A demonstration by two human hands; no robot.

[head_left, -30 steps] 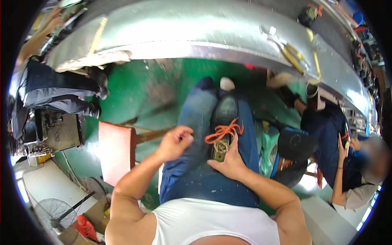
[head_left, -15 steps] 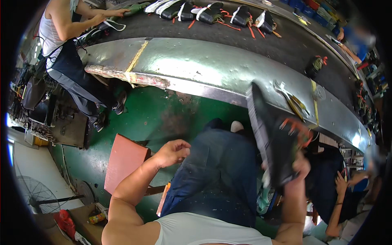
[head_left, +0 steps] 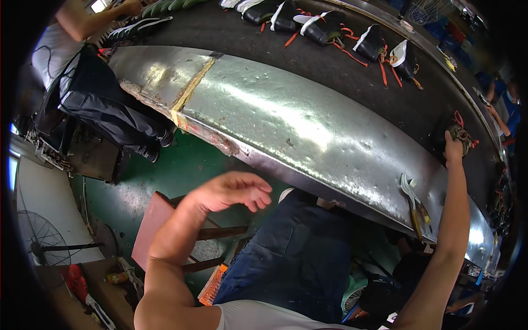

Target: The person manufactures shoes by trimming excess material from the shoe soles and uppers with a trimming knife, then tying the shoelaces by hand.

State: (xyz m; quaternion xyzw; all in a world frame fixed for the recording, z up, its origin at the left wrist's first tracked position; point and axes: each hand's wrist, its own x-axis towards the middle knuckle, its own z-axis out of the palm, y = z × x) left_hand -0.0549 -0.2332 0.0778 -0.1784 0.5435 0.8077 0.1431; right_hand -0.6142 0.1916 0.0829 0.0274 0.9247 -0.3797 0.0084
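My right arm stretches far out to the right, and my right hand (head_left: 454, 147) grips a dark shoe (head_left: 462, 133) with red-orange laces on the black belt (head_left: 264, 60). The hand hides part of this shoe. Over my left thigh, my left hand (head_left: 234, 191) hovers in the air, empty, with its fingers loosely bent and apart. Along the belt's far side lies a row of several black shoes (head_left: 323, 28) with white soles and red-orange laces. A pair of pincers (head_left: 413, 204) with yellowish handles rests on the metal ledge, left of my right forearm.
The dented metal ledge (head_left: 264, 115) runs between me and the belt. A reddish stool (head_left: 157, 225) stands on the green floor at my left. A person (head_left: 104, 104) works at the belt's far left. A fan (head_left: 41, 242) stands at lower left. Other people are at the right.
My right hand has gone from beside my lap, where it held a black shoe, out to the belt. The view has shifted, and my left hand has risen slightly, its fingers less curled.
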